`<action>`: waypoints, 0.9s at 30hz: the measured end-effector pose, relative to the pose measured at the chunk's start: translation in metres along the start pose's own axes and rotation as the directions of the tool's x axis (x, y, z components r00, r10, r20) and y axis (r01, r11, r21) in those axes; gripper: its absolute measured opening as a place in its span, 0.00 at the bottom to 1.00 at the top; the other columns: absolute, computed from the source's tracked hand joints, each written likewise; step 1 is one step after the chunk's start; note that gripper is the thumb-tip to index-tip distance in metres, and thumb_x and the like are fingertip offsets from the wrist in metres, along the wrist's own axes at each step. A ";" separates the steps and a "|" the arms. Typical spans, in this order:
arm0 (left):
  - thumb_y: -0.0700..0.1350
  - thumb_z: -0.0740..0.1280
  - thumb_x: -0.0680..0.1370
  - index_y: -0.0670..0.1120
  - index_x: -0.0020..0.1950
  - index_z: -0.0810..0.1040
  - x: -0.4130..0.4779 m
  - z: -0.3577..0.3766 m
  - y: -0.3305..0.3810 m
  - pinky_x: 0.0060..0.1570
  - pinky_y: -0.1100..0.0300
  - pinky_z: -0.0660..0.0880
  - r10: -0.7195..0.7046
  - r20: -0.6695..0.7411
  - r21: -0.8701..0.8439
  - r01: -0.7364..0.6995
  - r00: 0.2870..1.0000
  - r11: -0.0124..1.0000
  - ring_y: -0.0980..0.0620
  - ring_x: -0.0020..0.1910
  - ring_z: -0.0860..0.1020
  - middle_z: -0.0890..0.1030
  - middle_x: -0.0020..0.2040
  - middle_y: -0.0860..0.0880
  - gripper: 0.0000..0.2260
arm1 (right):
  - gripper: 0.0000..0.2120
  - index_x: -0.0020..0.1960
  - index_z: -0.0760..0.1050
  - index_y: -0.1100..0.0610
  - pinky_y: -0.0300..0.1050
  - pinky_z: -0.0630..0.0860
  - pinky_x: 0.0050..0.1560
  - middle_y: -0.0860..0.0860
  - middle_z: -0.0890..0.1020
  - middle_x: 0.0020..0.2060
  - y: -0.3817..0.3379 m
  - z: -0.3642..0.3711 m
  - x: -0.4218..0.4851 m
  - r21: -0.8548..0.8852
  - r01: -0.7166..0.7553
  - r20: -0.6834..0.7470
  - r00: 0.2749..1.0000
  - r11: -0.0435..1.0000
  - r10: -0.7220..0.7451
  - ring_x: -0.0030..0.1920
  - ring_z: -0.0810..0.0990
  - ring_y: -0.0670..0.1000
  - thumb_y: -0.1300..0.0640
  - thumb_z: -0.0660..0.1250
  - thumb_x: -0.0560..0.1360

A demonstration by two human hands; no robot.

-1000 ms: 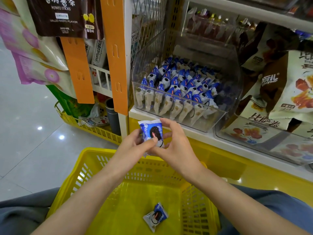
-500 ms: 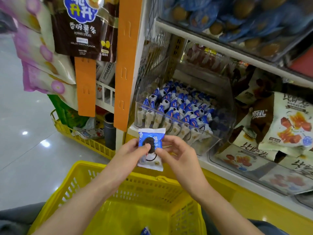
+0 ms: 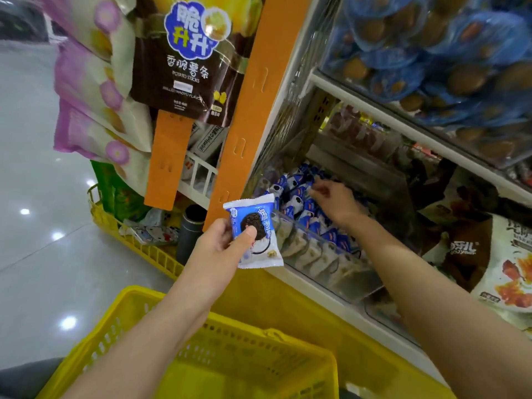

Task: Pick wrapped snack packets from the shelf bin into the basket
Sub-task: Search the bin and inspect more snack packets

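Observation:
My left hand (image 3: 221,249) holds a blue-and-white wrapped snack packet (image 3: 259,223) with a dark cookie picture, upright, in front of the shelf and above the far rim of the yellow basket (image 3: 230,332). On the shelf stands a clear plastic bin (image 3: 339,272) filled with several matching packets (image 3: 299,197). My right hand (image 3: 336,200) is inside the bin, its fingers bent down onto the packets. The hand is blurred, so I cannot tell whether it grips one. The basket's floor is mostly out of view.
An orange upright strip (image 3: 244,116) edges the shelf on the left, with hanging snack bags (image 3: 178,61) beside it. A second yellow basket (image 3: 135,240) of goods sits on the floor. Larger snack bags (image 3: 506,269) fill the shelf to the right, and blue packs (image 3: 431,47) fill the shelf above.
My right hand has let go of the packet and moved up into the bin. My left hand now holds the packet alone. The view has tilted up, hiding the basket floor.

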State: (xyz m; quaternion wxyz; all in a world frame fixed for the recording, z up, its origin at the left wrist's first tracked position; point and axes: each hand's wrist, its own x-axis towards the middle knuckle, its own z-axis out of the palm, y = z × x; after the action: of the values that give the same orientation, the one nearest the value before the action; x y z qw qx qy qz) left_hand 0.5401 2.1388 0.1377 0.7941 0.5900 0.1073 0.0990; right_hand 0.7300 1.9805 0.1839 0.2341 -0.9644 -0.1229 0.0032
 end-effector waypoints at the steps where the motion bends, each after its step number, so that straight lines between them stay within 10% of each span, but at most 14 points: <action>1: 0.47 0.64 0.77 0.53 0.49 0.76 0.001 0.000 0.001 0.51 0.60 0.74 0.001 -0.003 0.003 -0.001 1.000 1.000 0.62 0.43 0.80 0.83 0.45 0.53 0.03 | 0.16 0.61 0.75 0.62 0.39 0.68 0.51 0.58 0.79 0.57 -0.001 0.002 0.004 -0.025 0.010 0.015 1.000 1.000 -0.010 0.55 0.76 0.54 0.54 0.61 0.78; 5: 0.47 0.64 0.77 0.54 0.50 0.76 0.003 0.001 0.005 0.54 0.56 0.74 -0.011 0.002 -0.009 0.011 1.000 1.000 0.54 0.48 0.80 0.82 0.50 0.51 0.04 | 0.18 0.42 0.77 0.65 0.44 0.66 0.40 0.62 0.78 0.34 -0.007 0.008 0.014 -0.081 0.000 0.034 0.999 0.997 0.002 0.33 0.71 0.52 0.51 0.62 0.78; 8: 0.48 0.64 0.77 0.54 0.51 0.75 0.003 0.002 0.006 0.54 0.58 0.74 -0.025 0.001 -0.001 0.025 1.000 1.000 0.54 0.50 0.80 0.82 0.49 0.52 0.04 | 0.25 0.26 0.60 0.58 0.45 0.61 0.35 0.54 0.60 0.22 -0.012 0.011 0.020 -0.139 -0.053 0.071 0.995 0.989 0.064 0.23 0.59 0.51 0.49 0.63 0.77; 15: 0.48 0.63 0.78 0.54 0.51 0.75 0.001 0.002 0.010 0.54 0.58 0.75 -0.030 0.008 0.002 0.030 1.000 1.000 0.55 0.51 0.79 0.82 0.49 0.54 0.03 | 0.19 0.29 0.65 0.59 0.44 0.66 0.35 0.54 0.68 0.25 -0.017 0.012 0.027 -0.074 -0.160 -0.008 0.987 0.984 0.160 0.26 0.65 0.51 0.56 0.64 0.76; 22: 0.49 0.61 0.78 0.52 0.52 0.75 -0.006 0.004 0.016 0.56 0.53 0.74 -0.038 0.036 -0.044 0.040 0.999 0.998 0.50 0.53 0.78 0.81 0.50 0.47 0.06 | 0.05 0.43 0.73 0.55 0.32 0.68 0.33 0.47 0.76 0.36 -0.030 -0.023 -0.019 0.216 0.139 -0.419 0.907 0.966 -0.037 0.36 0.74 0.43 0.57 0.62 0.77; 27: 0.51 0.61 0.76 0.49 0.54 0.77 -0.016 0.005 0.017 0.64 0.43 0.66 -0.033 0.107 -0.103 0.044 0.994 0.994 0.45 0.53 0.76 0.78 0.54 0.38 0.11 | 0.08 0.39 0.72 0.48 0.28 0.71 0.34 0.43 0.78 0.33 -0.044 -0.024 -0.093 0.213 0.347 -0.333 0.905 0.913 -0.266 0.34 0.76 0.37 0.56 0.65 0.76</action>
State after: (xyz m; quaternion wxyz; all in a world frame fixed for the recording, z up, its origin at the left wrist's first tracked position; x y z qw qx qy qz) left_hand 0.5259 2.1340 0.1561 0.8305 0.5494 0.0714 0.0580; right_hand 0.6314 1.9857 0.2206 0.3752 -0.8816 -0.2363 -0.1621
